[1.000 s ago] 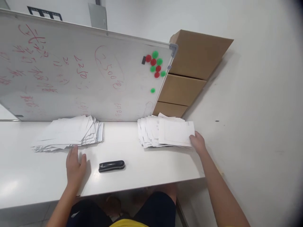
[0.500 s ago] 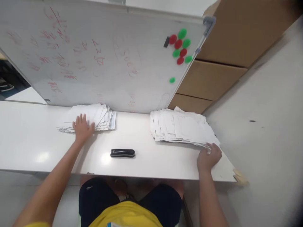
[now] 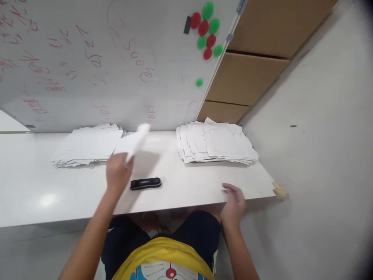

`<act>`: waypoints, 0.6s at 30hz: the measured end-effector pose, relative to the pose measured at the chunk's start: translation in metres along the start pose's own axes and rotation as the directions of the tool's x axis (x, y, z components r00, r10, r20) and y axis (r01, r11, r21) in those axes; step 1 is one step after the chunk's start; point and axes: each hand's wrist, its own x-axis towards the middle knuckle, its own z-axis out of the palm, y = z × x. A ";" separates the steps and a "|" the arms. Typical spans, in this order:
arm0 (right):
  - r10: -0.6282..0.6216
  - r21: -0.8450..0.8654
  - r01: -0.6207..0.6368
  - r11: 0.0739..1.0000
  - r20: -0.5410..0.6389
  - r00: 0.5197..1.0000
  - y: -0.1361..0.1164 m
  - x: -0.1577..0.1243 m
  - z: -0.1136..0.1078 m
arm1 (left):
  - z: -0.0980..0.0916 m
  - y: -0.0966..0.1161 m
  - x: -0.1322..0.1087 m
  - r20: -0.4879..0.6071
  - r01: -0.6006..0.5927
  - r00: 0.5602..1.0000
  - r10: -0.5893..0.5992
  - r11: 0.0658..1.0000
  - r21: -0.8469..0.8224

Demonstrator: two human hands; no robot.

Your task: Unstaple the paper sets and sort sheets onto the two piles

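My left hand (image 3: 119, 171) is closed on a sheet of white paper (image 3: 138, 142), raised and blurred, beside the right end of the left paper stack (image 3: 87, 144). More paper lies partly hidden behind that sheet. Loosely curled over the table's front edge, my right hand (image 3: 233, 204) has its fingers partly apart and nothing visible in them. It is in front of the right paper stack (image 3: 217, 142) and does not touch it. A black stapler (image 3: 145, 183) lies on the table, just right of my left wrist.
The white table (image 3: 180, 190) runs along a whiteboard (image 3: 171, 93) with red writing and several round magnets (image 3: 208, 10). Cardboard boxes (image 3: 241, 77) stand behind its right edge. A white wall (image 3: 314, 155) closes off the right side. Tan tape (image 3: 280, 189) covers the table corner.
My left hand has moved right from the left stack and now holds a raised sheet. My right hand has left the right stack and come left. The view has shifted.
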 end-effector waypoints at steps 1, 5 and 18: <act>0.084 0.132 -0.113 0.985 0.205 0.975 -0.013 -0.022 0.006 | -0.004 0.026 -0.013 -0.004 -0.146 0.989 0.146 0.988 -0.043; 0.149 0.377 -0.512 0.772 0.675 0.722 -0.056 -0.079 0.030 | -0.017 0.105 -0.062 -0.050 -0.578 0.813 0.580 0.794 -0.188; 0.391 0.318 -0.545 0.776 0.436 0.811 -0.033 -0.033 -0.012 | 0.013 -0.093 0.048 0.190 0.224 0.964 -0.187 0.954 -0.198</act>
